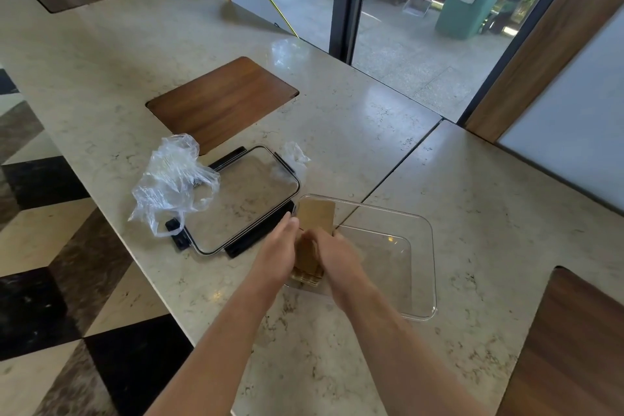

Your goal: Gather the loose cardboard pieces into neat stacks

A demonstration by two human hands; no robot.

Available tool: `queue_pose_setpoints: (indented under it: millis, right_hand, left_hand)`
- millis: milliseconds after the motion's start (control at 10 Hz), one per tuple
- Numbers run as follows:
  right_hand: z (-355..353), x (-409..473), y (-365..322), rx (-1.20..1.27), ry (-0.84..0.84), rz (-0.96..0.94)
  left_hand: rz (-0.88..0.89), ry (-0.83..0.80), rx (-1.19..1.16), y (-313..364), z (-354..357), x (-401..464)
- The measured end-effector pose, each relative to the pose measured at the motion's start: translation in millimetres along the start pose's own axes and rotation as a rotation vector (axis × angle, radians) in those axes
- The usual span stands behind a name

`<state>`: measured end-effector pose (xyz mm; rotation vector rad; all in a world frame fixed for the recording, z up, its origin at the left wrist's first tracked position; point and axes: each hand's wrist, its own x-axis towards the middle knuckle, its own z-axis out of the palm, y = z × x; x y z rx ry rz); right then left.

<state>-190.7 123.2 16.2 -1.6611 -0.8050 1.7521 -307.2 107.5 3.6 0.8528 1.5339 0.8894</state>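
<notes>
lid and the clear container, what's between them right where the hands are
In the head view, the left hand reaches across that gap. The lid and clear container sit almost edge to edge; the cardboard pieces are inside the container.

Head view looks down, close over counter [337, 132].

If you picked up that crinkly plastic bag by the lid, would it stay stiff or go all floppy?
Probably floppy: the plastic bag is thin, see-through and crumpled, so it would likely sag and fold. It looks very light, so a push or a breeze might slide it across the smooth counter. It probably wouldn't break.
</notes>
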Motion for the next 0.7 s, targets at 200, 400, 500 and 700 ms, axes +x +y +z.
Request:
queue_pose_setpoints:
  millis: [200,400,500,700]
  right_hand:
    - [-5.4,7.0,-2.0,0.257,-0.072,0.056]
    - [-18.2,5.6,-6.5,0.289,-0.013,0.043]
    - [-30.2,-0.2,-6.1,0.144,0.082,0.040]
    - [-66.2,-39.5,-27.9,-0.044,0.247,-0.172]
  left_hand:
    - [-0.021,-0.069,-0.139,-1.0,-1.0,-3.1]
    - [0.005,0.077,-0.108,0.9,-11.2,-4.2]
    - [0.044,0.153,0.023,9.7,-12.2,-19.9]
    - [0.311,0.267,0.273,43.0,7.4,-54.3]
